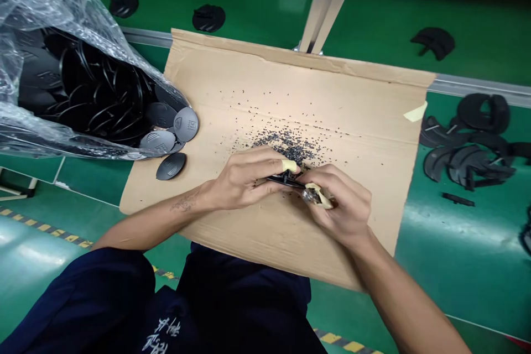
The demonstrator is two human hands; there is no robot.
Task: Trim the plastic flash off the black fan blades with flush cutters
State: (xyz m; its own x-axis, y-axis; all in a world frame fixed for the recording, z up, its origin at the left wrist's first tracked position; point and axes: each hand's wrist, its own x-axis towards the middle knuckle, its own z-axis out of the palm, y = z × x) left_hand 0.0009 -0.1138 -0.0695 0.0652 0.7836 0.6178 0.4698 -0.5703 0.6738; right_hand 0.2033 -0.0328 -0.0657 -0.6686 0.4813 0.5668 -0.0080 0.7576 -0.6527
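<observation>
The left hand is pinching a thin black plastic part over the cardboard sheet. At its 3 o'clock, the right hand is gripping a tape-wrapped tool against it. Black shavings are lying at 12 o'clock.

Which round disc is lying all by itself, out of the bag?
The lowest disc, alone on the cardboard; the others crowd the mouth of the plastic bag.

Thin black plastic part, level above cardboard; tape-wrapped tool touching it
</observation>
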